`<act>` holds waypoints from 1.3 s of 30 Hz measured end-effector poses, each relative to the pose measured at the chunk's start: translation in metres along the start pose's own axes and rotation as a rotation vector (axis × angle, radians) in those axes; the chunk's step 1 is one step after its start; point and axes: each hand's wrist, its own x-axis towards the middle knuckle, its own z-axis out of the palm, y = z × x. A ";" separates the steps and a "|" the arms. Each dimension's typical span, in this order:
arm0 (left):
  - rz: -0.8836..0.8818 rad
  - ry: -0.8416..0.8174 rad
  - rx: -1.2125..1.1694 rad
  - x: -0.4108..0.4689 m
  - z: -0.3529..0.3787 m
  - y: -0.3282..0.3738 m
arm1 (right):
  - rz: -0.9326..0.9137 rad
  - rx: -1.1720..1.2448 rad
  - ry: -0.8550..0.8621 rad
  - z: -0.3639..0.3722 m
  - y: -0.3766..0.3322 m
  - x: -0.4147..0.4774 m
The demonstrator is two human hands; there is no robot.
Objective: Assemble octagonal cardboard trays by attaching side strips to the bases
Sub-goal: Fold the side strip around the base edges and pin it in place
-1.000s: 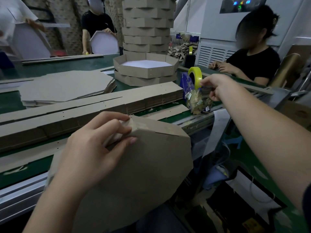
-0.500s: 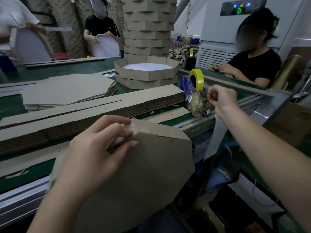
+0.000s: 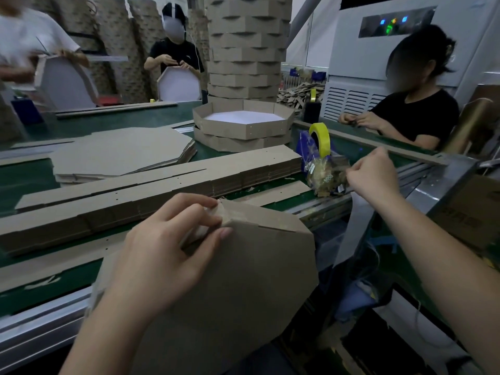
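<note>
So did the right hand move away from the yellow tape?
Yes. The right hand has pulled back from the yellow tape roll, down and toward the person, and is now beside the clear bag.

Green-topped work table (image 3: 113, 121) stretching across room, metal rail (image 3: 40, 330) edging near side. White machine cabinet (image 3: 346, 58) standing far right, blue and green indicator lights (image 3: 389, 25) glowing on dark panel, louvred vent (image 3: 349, 104) showing below. Blue bins (image 3: 318, 74) sitting behind. Seated person (image 3: 416, 115) working at right; standing person in black (image 3: 173, 56) and person in white (image 3: 27, 41) working at far side. Brass-coloured cylinder (image 3: 469, 125) leaning at right edge. Lighting looking dim.
</note>
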 end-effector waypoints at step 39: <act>-0.125 0.061 0.069 -0.005 0.001 0.011 | -0.690 0.153 -1.250 -0.057 -0.191 -0.082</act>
